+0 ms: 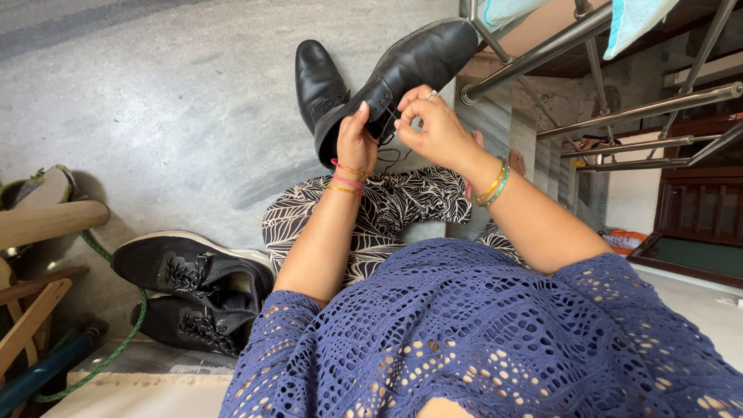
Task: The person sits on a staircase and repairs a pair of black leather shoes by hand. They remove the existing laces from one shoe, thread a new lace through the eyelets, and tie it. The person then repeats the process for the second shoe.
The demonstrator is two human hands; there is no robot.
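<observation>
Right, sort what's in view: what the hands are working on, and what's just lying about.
In hand: left hand, right hand, held black shoe, its lace.
Lying about: second black shoe, sneakers, green rope, railing.

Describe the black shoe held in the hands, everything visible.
The black lace-up shoe looks like smooth, slightly shiny leather, with a rounded toe pointing up and right toward the metal railing. It is held off the floor, tilted, its opening facing the person. The left hand grips the collar edge; the right hand pinches at the lacing area, where a thin black lace hangs loose. A second matching shoe lies just behind it.
</observation>
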